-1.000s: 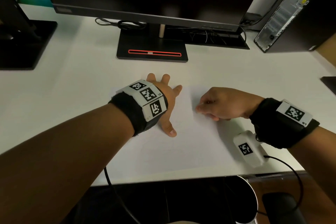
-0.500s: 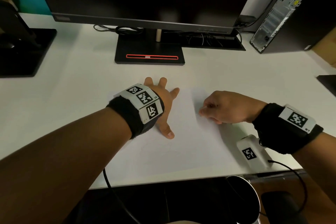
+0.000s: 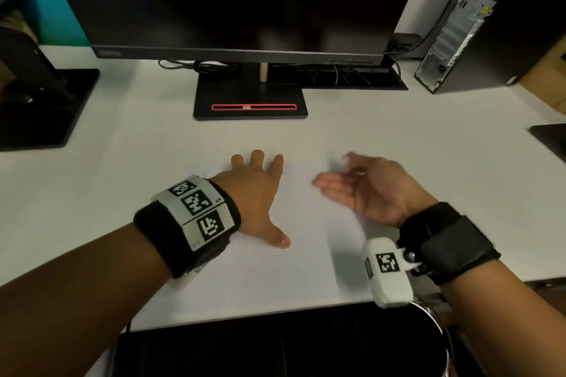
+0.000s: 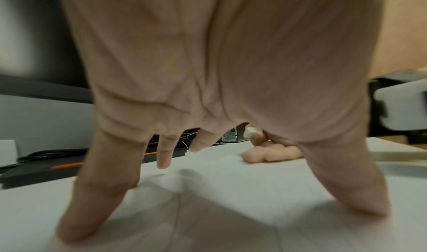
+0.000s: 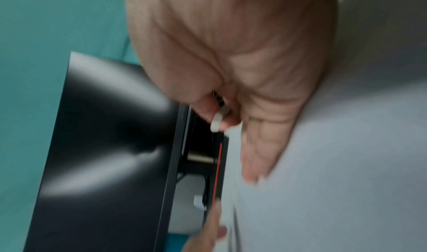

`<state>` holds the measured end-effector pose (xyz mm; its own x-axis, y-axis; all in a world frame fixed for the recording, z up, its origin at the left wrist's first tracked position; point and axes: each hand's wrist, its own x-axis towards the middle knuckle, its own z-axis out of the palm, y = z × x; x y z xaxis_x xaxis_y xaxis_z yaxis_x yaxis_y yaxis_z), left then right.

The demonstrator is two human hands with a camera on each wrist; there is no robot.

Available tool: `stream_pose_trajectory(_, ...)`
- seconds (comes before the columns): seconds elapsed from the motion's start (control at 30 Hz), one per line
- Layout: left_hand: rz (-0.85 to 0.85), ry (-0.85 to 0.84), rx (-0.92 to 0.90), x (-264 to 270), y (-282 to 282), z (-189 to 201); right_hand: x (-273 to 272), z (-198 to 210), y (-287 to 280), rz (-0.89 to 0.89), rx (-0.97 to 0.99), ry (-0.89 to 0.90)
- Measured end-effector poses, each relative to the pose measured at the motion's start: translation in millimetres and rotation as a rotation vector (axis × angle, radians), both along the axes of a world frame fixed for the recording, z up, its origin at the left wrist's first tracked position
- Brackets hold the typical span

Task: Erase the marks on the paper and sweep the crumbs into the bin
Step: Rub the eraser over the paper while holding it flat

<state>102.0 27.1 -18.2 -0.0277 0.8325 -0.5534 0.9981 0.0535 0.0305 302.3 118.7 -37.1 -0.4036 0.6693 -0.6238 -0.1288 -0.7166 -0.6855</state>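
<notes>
1. Pressing flat on the paper [image 3: 306,254], the left hand [image 3: 257,193] has its fingers spread and straight, thumb stretched toward the near edge; the left wrist view shows the fingertips [image 4: 76,225] planted on the white sheet
2. The paper lies on the white desk [image 3: 122,162], in front of the monitor stand [image 3: 249,98], and its near edge sits close to the desk's front edge; no marks or crumbs can be made out on it, as the sheet is pale and blurred
3. The right hand [image 3: 364,190] is turned on its edge over the right side of the paper, palm toward the left hand, its lower fingers stretched out straight and blurred
4. A small white eraser [image 5: 218,118] is pinched between the right thumb and a finger, above the straight fingers; it also shows from the left wrist view [image 4: 250,131], raised clear of the sheet
5. The bin [image 3: 435,340], a dark round one with a shiny rim, stands below the desk's front edge, under the right wrist
6. A monitor [image 3: 239,0] fills the back of the desk, a computer tower [image 3: 477,18] stands at the far right, and a second black stand [image 3: 43,104] sits at the left
</notes>
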Motion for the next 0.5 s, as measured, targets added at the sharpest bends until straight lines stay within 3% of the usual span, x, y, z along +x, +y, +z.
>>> stream_pose_trajectory(0.07, 0.010, -0.015, 0.011, -1.6, -4.2, -0.1, 4.3, 5.5, 6.1, -0.294, 0.123, 0.029)
stream_pose_trajectory(0.1, 0.013, -0.022, 0.016, -2.0, -5.5, -0.2, 2.2, 7.4, 2.1, -0.333, 0.155, 0.054)
stream_pose_trajectory(0.17, 0.019, -0.037, 0.027, -1.9, -7.8, -0.1, -12.2, 5.9, -17.4, -0.192, 0.124, 0.100)
stream_pose_trajectory(0.27, 0.022, -0.056, 0.039, 0.5, -10.0, -0.6, -39.1, 0.1, -47.5, 0.212, -0.004, 0.060)
stream_pose_trajectory(0.33, 0.030, -0.067, 0.044, 1.3, -12.0, -1.3, -44.5, -6.0, -41.9, 0.284, -0.069, 0.054)
stream_pose_trajectory(0.4, 0.027, -0.058, 0.050, 0.7, -14.1, -1.9, -38.1, -8.4, -16.9, 0.119, -0.079, 0.083)
stream_pose_trajectory(0.5, 0.027, -0.057, 0.034, -0.4, -14.4, -2.4, -13.7, -4.6, 19.7, -0.336, 0.045, 0.092)
